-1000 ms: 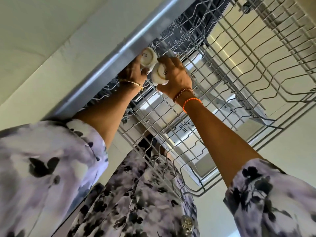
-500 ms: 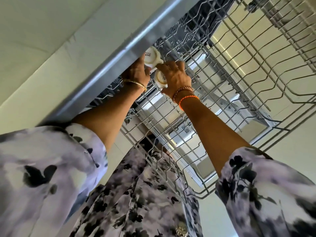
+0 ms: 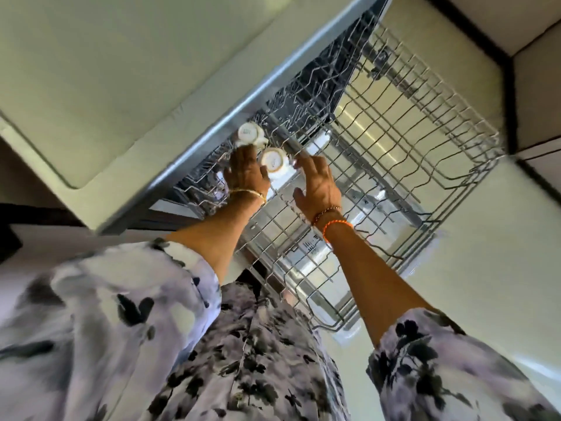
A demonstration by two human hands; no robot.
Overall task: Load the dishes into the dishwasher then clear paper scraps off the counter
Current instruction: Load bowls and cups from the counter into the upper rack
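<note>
now nothing is gripped: the right hand (image 3: pixel 318 186) is spread open just beside the nearer cup (image 3: pixel 274 161), and the left hand (image 3: pixel 246 174) lies with straight fingers against the farther cup (image 3: pixel 248 133). both cups are set upside down in the pulled-out dishwasher rack (image 3: pixel 409 153).

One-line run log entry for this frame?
phase: loading cups | two cups upside down in rack | left hand touches them | right hand open, off
</note>
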